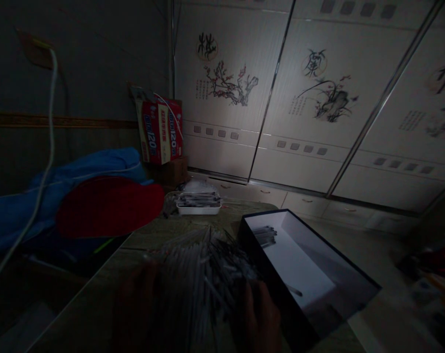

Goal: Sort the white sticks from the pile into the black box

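A big pile of thin grey-white sticks [200,274] lies on the table in front of me. My left hand [134,304] rests at the pile's left edge and my right hand [261,316] at its right edge; both are dark and blurred, so their fingers do not show clearly. Just right of the pile stands an open black box with a white inside [303,264], holding a few sticks [265,235] at its far end. Farther back, a small white tray [198,210] is filled with more sticks.
The table's left edge [97,279] runs diagonally. A red round object [108,206] and blue cloth [23,206] lie to the left, with a white cable [49,147] hanging. A red carton [159,130] stands by the wall. Painted cabinet doors [299,98] fill the back.
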Motion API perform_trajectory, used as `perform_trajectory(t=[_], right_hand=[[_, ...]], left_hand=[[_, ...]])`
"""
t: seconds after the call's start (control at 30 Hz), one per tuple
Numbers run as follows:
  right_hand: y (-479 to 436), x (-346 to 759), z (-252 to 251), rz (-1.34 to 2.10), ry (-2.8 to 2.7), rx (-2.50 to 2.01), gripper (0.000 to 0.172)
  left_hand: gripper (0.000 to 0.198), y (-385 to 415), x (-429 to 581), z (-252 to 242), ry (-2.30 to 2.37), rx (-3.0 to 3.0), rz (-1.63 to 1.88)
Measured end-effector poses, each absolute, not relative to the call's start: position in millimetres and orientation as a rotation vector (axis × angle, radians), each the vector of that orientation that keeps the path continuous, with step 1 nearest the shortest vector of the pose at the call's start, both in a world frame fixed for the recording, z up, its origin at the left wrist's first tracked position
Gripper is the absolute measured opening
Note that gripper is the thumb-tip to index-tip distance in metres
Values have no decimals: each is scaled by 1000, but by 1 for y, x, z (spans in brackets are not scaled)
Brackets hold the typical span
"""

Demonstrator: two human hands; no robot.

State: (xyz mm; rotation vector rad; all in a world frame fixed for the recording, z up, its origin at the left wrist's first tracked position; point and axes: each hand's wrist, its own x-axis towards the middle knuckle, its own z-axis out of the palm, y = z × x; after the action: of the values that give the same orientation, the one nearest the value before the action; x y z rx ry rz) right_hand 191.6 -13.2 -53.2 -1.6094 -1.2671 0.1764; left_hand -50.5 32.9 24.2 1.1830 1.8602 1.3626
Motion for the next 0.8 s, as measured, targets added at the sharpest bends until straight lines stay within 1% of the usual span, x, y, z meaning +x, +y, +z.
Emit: perform_trajectory(t=[0.1, 0.23, 0.4, 0.57, 0.67, 0.8], right_hand=[[-9, 200, -51, 239, -1245, -1692, 42], [-7, 207, -48, 347, -1300, -1717, 37], [-7, 207, -46, 356, -1248, -1705, 37], [-9, 203, -41, 401, -1176, -1689, 43], [-10, 198, -37, 409, -1132, -1657, 42], [-14, 191, -29, 361, -1125, -1570, 39]], left_hand=[[51, 34, -42, 33, 1811, 1215, 1169], [50, 37, -38, 28, 1865, 1301, 1044], [63, 39, -37, 17, 1895, 1358, 977], [65, 40, -35, 10, 1870, 1492, 912], [69, 41, -34, 8, 1886, 1493, 896], [66, 40, -33, 8, 1924, 1521, 919]])
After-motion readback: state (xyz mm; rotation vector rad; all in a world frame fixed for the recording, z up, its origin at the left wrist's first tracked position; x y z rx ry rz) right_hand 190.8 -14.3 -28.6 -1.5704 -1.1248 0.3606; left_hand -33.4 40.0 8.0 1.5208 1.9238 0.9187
